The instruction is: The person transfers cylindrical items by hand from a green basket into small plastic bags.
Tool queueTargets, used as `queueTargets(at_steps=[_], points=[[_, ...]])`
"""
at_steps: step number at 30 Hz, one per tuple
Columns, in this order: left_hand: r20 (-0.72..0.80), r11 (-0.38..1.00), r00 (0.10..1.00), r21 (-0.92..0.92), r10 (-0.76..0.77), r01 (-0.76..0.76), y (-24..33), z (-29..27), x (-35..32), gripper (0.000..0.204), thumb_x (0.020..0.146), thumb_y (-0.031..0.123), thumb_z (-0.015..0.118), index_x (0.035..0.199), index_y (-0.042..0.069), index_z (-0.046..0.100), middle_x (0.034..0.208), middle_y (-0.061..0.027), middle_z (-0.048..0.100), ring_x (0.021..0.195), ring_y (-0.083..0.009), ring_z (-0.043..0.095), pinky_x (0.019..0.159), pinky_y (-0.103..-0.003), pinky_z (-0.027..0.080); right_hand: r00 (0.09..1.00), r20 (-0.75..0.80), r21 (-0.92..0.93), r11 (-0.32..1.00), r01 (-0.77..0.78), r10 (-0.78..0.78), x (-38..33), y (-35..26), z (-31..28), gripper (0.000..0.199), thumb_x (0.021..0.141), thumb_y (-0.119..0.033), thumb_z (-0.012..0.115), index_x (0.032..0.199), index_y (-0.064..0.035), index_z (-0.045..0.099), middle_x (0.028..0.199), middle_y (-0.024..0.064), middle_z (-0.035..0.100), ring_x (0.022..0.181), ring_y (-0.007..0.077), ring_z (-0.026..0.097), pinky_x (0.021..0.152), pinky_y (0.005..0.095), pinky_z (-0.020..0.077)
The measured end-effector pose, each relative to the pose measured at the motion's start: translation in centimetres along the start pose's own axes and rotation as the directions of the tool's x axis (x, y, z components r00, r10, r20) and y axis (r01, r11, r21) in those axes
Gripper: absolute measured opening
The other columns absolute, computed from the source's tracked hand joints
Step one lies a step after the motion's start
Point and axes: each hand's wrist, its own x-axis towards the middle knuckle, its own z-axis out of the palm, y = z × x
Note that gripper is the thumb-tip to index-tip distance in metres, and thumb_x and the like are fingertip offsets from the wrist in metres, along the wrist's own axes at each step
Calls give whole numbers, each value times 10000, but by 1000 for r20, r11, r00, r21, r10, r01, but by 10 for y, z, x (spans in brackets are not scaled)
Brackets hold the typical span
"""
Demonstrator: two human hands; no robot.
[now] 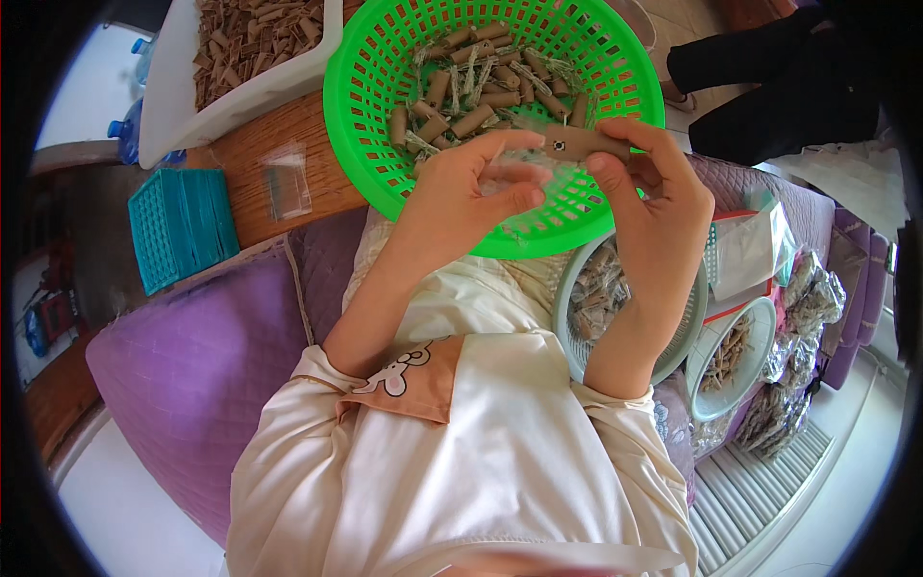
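Above the green basket (348,106), my right hand (659,178) pinches a brown cardboard tube (579,144) between thumb and fingers. A small dark-and-white mark shows near the tube's left end. At that end is my left hand (471,188), its fingers smeared by motion and its thumb apart from them. Something clear, like thin plastic film, shows faintly about its fingertips; I cannot tell whether it is held. Inside the basket lie several similar brown tubes (473,119), mixed with crinkled strands of clear wrap (471,77).
A white bin (168,125) of brown pieces stands far left on a wooden table (240,197), with clear film (288,185) and a teal basket stack (183,231) nearby. To the right sit a pale basket (567,337), a bowl of small sticks (731,361) and foil-like bags (808,298).
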Motion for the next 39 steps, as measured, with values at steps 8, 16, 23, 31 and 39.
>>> queueTargets(at_steps=[8,16,23,31,39], points=[[18,1000,1000,24,17,-17,4,2,1,477,731,108,653,1135,-40,448,970,-110,579,858,-126,563,735,-232,449,994,99,-20,998,-51,53,0,0,-1,197,677,-21,648,858,-2,572,703,95,605,574,135,582,536,230,458],[-54,974,987,183,148,-136,2,4,2,455,667,82,670,1091,12,517,843,-93,613,756,-106,566,682,-244,448,978,207,-41,999,27,-18,1,6,-3,195,672,-24,645,860,-11,596,751,93,602,633,161,589,545,238,459],[-38,962,989,241,143,-130,11,7,-5,423,666,117,664,1052,9,530,791,-105,597,676,-125,548,627,-256,441,947,286,-99,979,180,-145,1,8,-3,237,662,5,624,884,-79,636,843,76,546,650,181,564,530,266,442],[110,973,990,205,84,-106,14,2,-7,344,690,115,651,989,-14,540,666,-18,479,605,-93,423,585,-230,398,953,202,37,974,225,-228,-2,8,2,240,658,18,621,887,-47,596,812,80,556,696,194,575,583,261,468],[137,998,991,-69,4,6,25,9,-12,353,728,114,645,1038,-10,529,769,20,510,667,-45,433,597,-199,397,870,232,12,896,444,-434,-15,30,0,151,727,-59,579,878,-48,569,824,72,594,896,267,542,857,391,374]])
